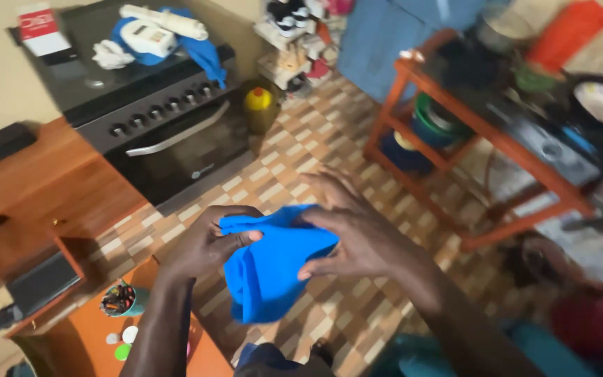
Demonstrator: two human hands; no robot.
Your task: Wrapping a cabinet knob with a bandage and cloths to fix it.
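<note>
A bright blue cloth [270, 269] hangs bunched between both hands in the middle of the view, above a patterned tile floor. My left hand [207, 241] pinches its upper left edge with curled fingers. My right hand [354, 234] grips the upper right part, thumb under the fabric and fingers spread over it. The lower end of the cloth droops freely.
A black oven [169, 132] stands at upper left with blue and white cloths [155, 35] on top. An orange metal rack [497, 139] with pots is at right. A yellow-capped bottle [259, 105] sits by the oven. An orange stool [99, 335] holding a cup of pens is at lower left.
</note>
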